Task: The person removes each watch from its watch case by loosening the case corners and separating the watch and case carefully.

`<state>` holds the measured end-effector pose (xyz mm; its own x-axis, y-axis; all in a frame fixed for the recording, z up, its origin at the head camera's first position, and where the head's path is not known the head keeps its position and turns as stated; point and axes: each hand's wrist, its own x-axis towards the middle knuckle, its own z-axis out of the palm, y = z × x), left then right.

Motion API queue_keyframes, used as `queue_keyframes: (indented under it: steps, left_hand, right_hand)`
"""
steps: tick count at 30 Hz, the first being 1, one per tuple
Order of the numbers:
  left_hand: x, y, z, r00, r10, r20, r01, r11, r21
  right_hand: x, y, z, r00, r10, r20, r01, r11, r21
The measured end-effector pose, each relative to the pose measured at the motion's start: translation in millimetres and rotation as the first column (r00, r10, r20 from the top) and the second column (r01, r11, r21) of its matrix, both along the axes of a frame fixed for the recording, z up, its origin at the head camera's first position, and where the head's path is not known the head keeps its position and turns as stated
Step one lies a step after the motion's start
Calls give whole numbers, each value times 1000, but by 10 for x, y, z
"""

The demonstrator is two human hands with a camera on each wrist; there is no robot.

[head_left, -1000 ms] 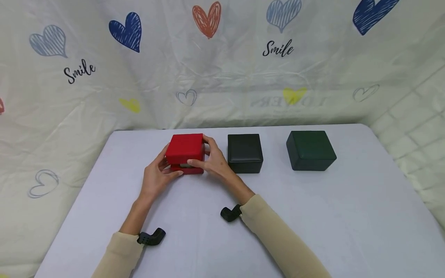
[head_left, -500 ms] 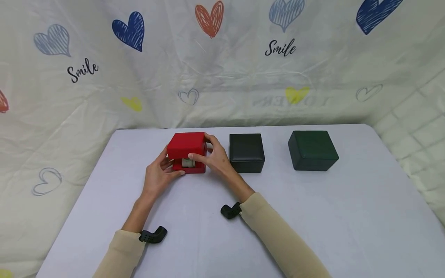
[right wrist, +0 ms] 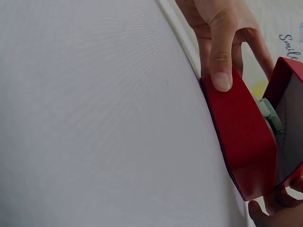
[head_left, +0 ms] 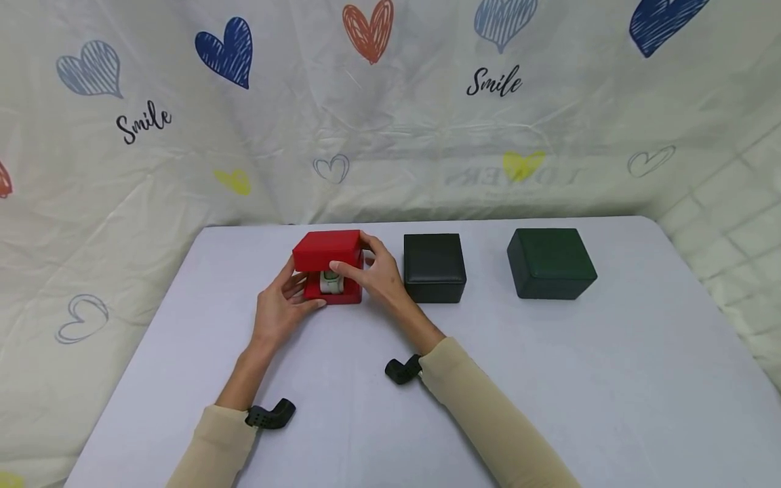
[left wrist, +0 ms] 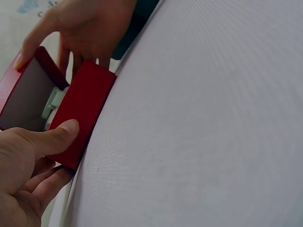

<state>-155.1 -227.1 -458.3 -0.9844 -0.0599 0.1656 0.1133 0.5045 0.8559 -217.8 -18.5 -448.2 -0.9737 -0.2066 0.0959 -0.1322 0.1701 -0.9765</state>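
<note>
Steadying the red box (head_left: 330, 293) base, left hand (head_left: 282, 308) pinches its front. Right hand (head_left: 373, 274) grips the lid (head_left: 327, 249) raised, exposing a pale item (head_left: 330, 281) inside.

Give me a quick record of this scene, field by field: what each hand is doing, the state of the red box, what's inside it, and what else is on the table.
left hand: holds the base of the red box, thumb on its front wall
right hand: grips the lid, thumb on the front edge
red box state: partly open, lid raised at the front
inside: a pale greenish-white item, too hidden to identify
other boxes: black box beside the red one, dark green box farther right, both closed
surface: white table
</note>
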Motion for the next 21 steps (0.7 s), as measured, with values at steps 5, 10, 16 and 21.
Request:
queue_keyframes:
  steps: [5, 10, 16, 21]
  left_hand:
    - [1, -3, -7, 1000, -7, -12, 7, 1000, 4]
    - [20, -8, -15, 1000, -6, -7, 6, 1000, 10]
    - [22, -1, -9, 1000, -12, 3, 12, 999, 35]
    - [24, 5, -9, 1000, -10, 6, 10, 999, 32]
  right_hand:
    - [-10, -25, 5, 1000, -22, 4, 22, 1000, 5]
    - [-15, -44, -5, 1000, -28, 14, 28, 1000, 7]
    - [-16, -55, 11, 999, -43, 19, 43, 999, -15]
    - [-29, -56, 15, 999, -49, 22, 49, 999, -20]
